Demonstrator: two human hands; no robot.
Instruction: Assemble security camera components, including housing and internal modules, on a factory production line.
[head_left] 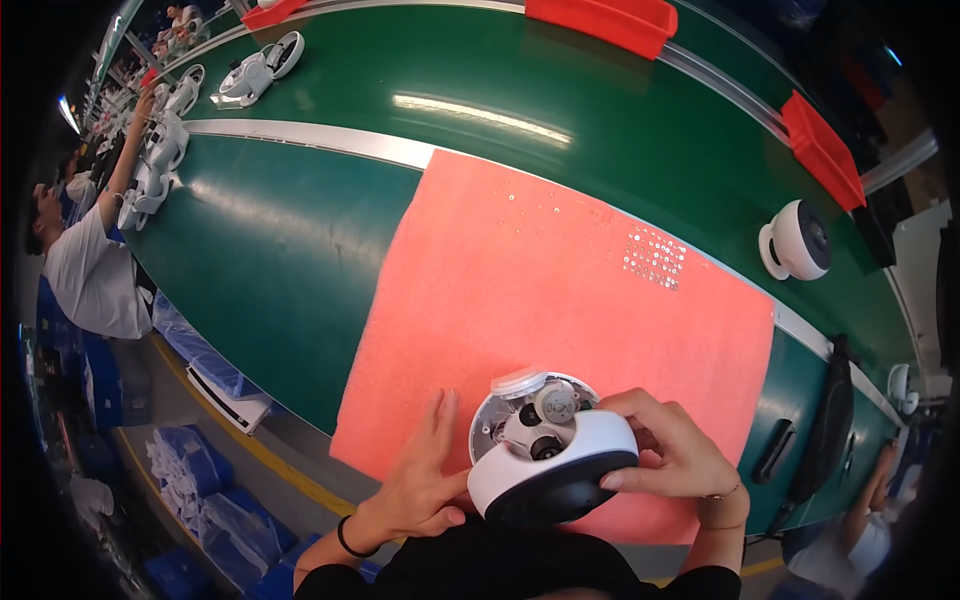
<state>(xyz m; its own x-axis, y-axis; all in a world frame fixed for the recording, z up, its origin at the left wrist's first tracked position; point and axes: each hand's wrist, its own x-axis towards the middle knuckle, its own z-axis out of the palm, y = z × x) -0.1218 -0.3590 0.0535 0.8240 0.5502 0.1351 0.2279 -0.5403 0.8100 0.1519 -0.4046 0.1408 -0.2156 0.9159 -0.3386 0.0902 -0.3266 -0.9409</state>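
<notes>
A white, rounded camera-like device [605,432] with a black front is tilted close to my body, over the pink foam mat [560,270]. Its open base shows inner parts, among them a round motor-like piece [556,403] and dark round pieces. My right hand [675,445] grips the housing from the right, thumb on the black front and fingers over the upper edge. At the device's left side is my left hand [425,490], fingers stretched out; one seems to touch the housing's edge. Small shiny screw-like pieces [655,257] lie in rows on the mat, with several scattered farther left.
Beyond the mat runs a green conveyor [400,60], carrying a similar white device [797,240] at right and white parts [258,70] at far left. Red bins [605,22] line its far side. A black handheld object [776,450] lies at right. Co-workers sit at both sides.
</notes>
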